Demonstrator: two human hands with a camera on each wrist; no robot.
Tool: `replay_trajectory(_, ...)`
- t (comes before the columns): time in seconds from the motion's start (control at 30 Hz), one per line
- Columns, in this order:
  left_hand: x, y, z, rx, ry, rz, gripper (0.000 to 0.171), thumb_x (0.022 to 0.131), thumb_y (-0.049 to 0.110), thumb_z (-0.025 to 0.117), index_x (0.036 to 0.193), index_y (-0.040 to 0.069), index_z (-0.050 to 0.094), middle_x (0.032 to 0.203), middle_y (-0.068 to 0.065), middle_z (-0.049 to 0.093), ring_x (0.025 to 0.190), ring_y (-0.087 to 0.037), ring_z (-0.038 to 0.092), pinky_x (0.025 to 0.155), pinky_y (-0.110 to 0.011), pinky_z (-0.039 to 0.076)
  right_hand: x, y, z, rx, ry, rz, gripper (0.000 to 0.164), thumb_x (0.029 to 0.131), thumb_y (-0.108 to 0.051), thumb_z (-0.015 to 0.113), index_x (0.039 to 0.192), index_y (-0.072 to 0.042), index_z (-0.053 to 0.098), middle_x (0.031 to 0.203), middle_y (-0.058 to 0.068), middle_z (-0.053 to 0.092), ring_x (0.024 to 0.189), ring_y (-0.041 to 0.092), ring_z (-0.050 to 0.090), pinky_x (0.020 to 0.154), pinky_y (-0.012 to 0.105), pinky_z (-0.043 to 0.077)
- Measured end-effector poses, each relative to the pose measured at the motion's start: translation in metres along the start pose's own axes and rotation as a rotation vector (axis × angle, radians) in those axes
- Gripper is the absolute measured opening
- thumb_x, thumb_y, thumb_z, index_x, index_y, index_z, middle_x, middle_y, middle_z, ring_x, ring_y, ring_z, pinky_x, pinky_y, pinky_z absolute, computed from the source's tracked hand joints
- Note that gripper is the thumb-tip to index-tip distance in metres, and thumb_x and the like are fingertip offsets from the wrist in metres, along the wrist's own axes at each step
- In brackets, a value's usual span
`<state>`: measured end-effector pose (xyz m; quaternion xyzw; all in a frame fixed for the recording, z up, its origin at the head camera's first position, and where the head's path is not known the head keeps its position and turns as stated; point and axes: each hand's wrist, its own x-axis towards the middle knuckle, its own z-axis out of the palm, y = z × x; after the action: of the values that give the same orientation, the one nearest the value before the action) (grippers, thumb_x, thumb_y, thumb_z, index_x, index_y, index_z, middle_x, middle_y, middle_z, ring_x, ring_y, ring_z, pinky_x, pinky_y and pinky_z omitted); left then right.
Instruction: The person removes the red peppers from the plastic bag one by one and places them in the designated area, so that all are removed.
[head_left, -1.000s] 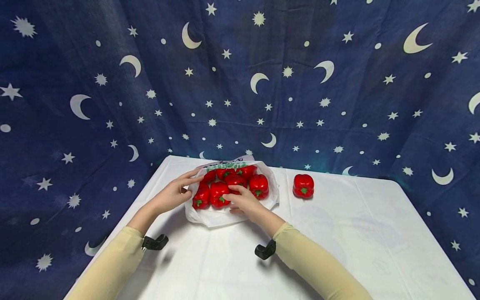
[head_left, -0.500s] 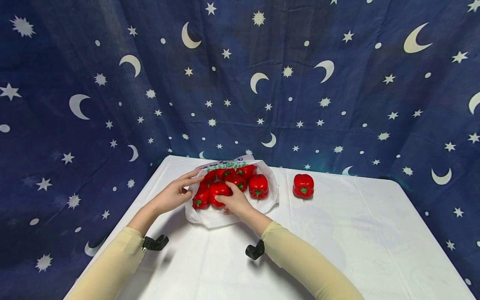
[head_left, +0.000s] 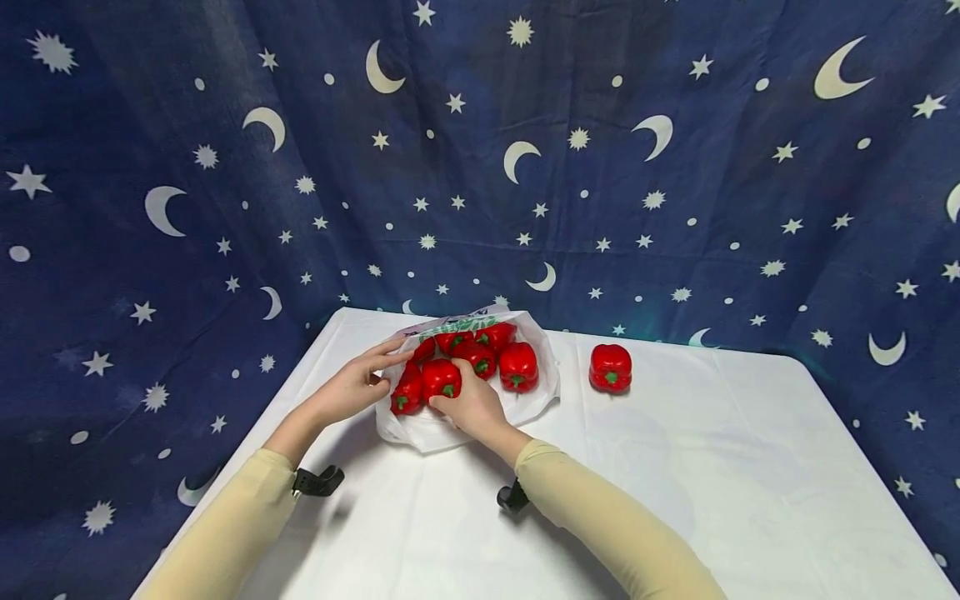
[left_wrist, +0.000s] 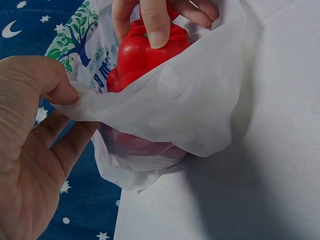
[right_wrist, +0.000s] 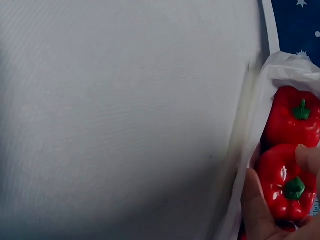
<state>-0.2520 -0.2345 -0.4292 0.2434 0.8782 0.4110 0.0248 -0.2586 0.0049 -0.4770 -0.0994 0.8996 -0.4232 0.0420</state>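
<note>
Wht cloth-topped table (head_left: 735, 467), faintly creased. On it, a thin, crinkly plastic bag (head_left: 420, 435), mouth gaping. My L hand (head_left: 352, 387) pinches its rim; my R hand (head_left: 477, 406) grips a glossy, lobed red pepper (head_left: 437, 375) inside the bag, btwn thumb & fingers, grn stem (right_wrist: 295, 188) showing.

This looks like a curtained-off booth, though the room beyond is hidden: dark blue moon-and-star cloth (head_left: 480, 175) hangs in folds past the far, left and right edges of a white-covered tabletop (head_left: 750, 483).
</note>
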Motion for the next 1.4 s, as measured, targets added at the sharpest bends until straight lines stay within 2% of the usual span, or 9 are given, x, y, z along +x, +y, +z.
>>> replay_trajectory(0.1,0.002,-0.001,0.000,-0.003,0.003,0.007,0.059,0.093,-0.009,0.052,0.149,0.010,0.055,0.167,-0.009,0.028,0.150,-0.030,0.029,0.083,-0.032,0.049,-0.001,0.001,-0.002,-0.038,0.013,-0.020,0.078,0.085,-0.039,0.080,0.150,-0.014,0.044,0.135,0.011,0.064,0.116,0.031,0.063,0.100,0.050,0.049)
replay_trajectory(0.33,0.002,-0.001,0.000,0.005,0.008,0.009,0.058,0.093,-0.009,0.050,0.149,0.008,0.055,0.167,-0.007,0.029,0.150,-0.030,0.030,0.083,-0.032,0.049,-0.004,0.011,-0.009,-0.091,-0.025,-0.039,0.079,0.082,-0.041,0.080,0.149,-0.019,0.046,0.131,0.007,0.066,0.109,0.028,0.064,0.096,0.047,0.052)
replay_trajectory(0.6,0.001,-0.001,-0.002,0.008,0.010,-0.013,0.059,0.093,-0.007,0.051,0.149,0.011,0.055,0.167,-0.004,0.029,0.149,-0.031,0.031,0.083,-0.033,0.050,-0.013,0.017,-0.017,-0.115,-0.077,-0.092,0.085,0.078,-0.038,0.083,0.151,-0.021,0.044,0.136,0.007,0.063,0.117,0.026,0.061,0.098,0.046,0.051)
replay_trajectory(0.9,0.002,-0.001,-0.002,0.008,0.001,-0.023,0.058,0.093,-0.005,0.050,0.150,0.009,0.054,0.166,-0.002,0.029,0.148,-0.029,0.032,0.081,-0.033,0.049,-0.014,0.019,-0.024,-0.088,-0.150,-0.069,0.094,0.079,-0.044,0.083,0.156,-0.016,0.039,0.143,0.014,0.056,0.126,0.031,0.056,0.102,0.050,0.047)
replay_trajectory(1.03,0.002,-0.002,-0.002,0.002,0.004,-0.006,0.059,0.093,-0.006,0.050,0.149,0.009,0.054,0.166,-0.002,0.029,0.148,-0.030,0.032,0.081,-0.033,0.049,-0.013,0.018,-0.031,-0.001,-0.194,-0.017,0.094,0.080,-0.046,0.082,0.158,-0.015,0.038,0.148,0.017,0.049,0.127,0.032,0.054,0.102,0.051,0.048)
replay_trajectory(1.23,0.002,-0.003,-0.001,0.002,0.012,-0.001,0.060,0.093,-0.006,0.050,0.149,0.014,0.056,0.166,-0.004,0.030,0.147,-0.029,0.033,0.080,-0.032,0.049,-0.007,0.016,-0.039,0.324,-0.261,0.114,0.080,0.087,-0.043,0.078,0.153,-0.013,0.045,0.143,0.015,0.052,0.107,0.030,0.063,0.078,0.042,0.059)
replay_trajectory(1.33,0.002,-0.002,-0.001,0.001,0.007,-0.017,0.059,0.093,-0.006,0.050,0.149,0.012,0.055,0.166,-0.002,0.029,0.148,-0.029,0.032,0.081,-0.033,0.049,-0.003,0.016,-0.039,0.424,-0.258,0.162,0.072,0.090,-0.042,0.076,0.151,-0.013,0.049,0.144,0.014,0.053,0.116,0.030,0.059,0.077,0.042,0.060)
replay_trajectory(1.4,0.002,-0.001,-0.001,0.000,0.003,-0.025,0.059,0.093,-0.006,0.050,0.149,0.011,0.055,0.166,-0.001,0.029,0.148,-0.029,0.031,0.082,-0.035,0.048,-0.001,0.017,-0.038,0.441,-0.248,0.175,0.068,0.091,-0.040,0.074,0.149,-0.012,0.051,0.144,0.014,0.053,0.122,0.030,0.056,0.078,0.043,0.060)
